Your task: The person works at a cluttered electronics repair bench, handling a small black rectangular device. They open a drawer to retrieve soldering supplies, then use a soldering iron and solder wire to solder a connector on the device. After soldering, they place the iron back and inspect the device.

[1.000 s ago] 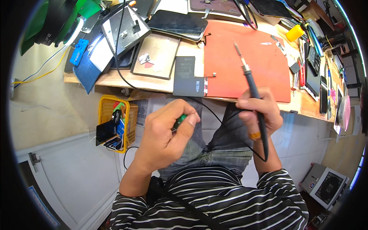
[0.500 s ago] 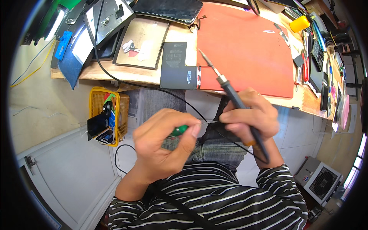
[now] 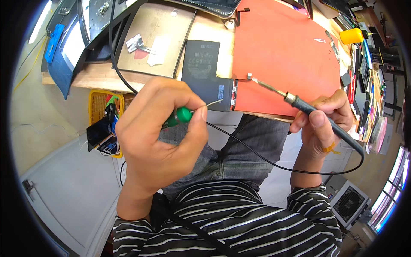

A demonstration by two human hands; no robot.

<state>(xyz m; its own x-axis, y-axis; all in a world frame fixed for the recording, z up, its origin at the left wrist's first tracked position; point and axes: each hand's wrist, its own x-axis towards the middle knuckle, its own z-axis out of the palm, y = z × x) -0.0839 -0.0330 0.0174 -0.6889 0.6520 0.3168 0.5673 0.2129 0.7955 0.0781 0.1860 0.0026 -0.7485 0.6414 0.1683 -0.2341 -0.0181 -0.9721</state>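
My left hand (image 3: 160, 132) is closed around a green solder tube (image 3: 184, 115), and a thin silvery solder wire (image 3: 214, 103) sticks out past my thumb and finger. The wire's end appears over the lower right part of a black L-shaped battery (image 3: 201, 70) on the table. In my right hand (image 3: 327, 118) I grip a soldering iron (image 3: 306, 106) by its dark handle. Its tip points up and left above the orange-red mat, close to a small connector tab (image 3: 249, 76). Whether the tip touches the tab I cannot tell. A black cable runs from the handle's end.
The orange-red mat (image 3: 287, 47) covers the table's middle. Left of the battery lies a flat tan panel (image 3: 147, 25) with foil scraps. A yellow bottle (image 3: 352, 36) and tools crowd the right. A yellow basket (image 3: 99, 100) stands below the table's left edge.
My hands have moved apart. The right hand with the soldering iron went right, off the wire; the left hand went left and slightly up. The table now sits closer in view.
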